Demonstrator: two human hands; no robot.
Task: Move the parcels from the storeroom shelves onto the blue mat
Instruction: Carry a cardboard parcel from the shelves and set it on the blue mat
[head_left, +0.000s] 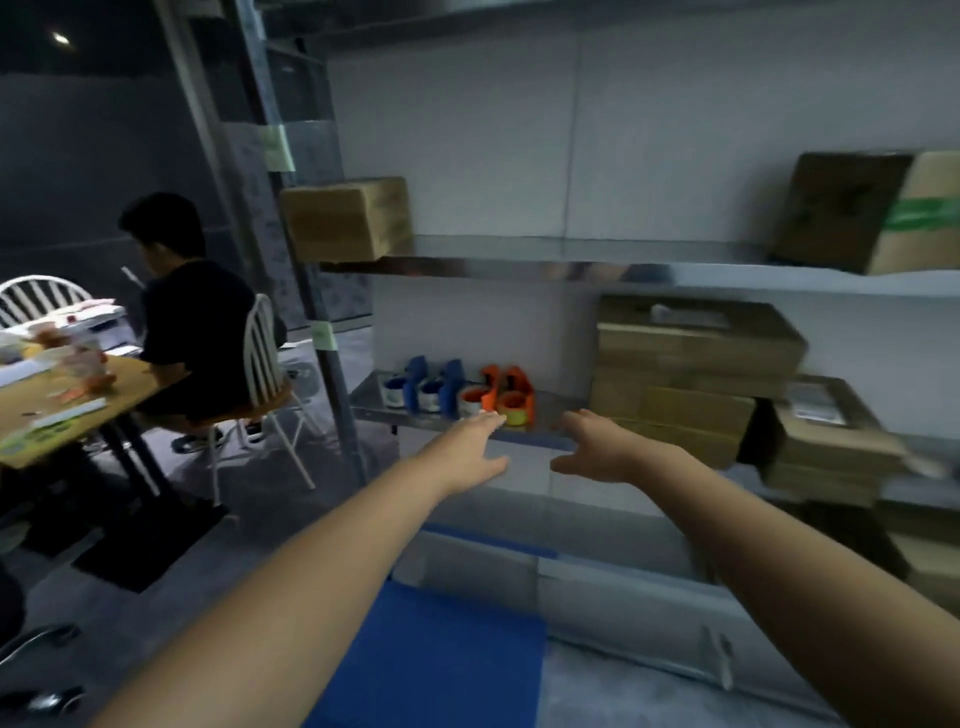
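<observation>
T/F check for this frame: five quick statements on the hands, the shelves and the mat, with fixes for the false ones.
1. The left hand and right hand are both open and hold nothing. True.
2. A parcel already lies on the blue mat. False: no parcel shows on the visible part of the mat.
3. The tape dispensers stand on the upper shelf. False: they stand on the lower shelf, left of the stack of boxes.
4. The box with green tape sits at the right end of the upper shelf. True.
5. Neither hand touches a box. True.
</observation>
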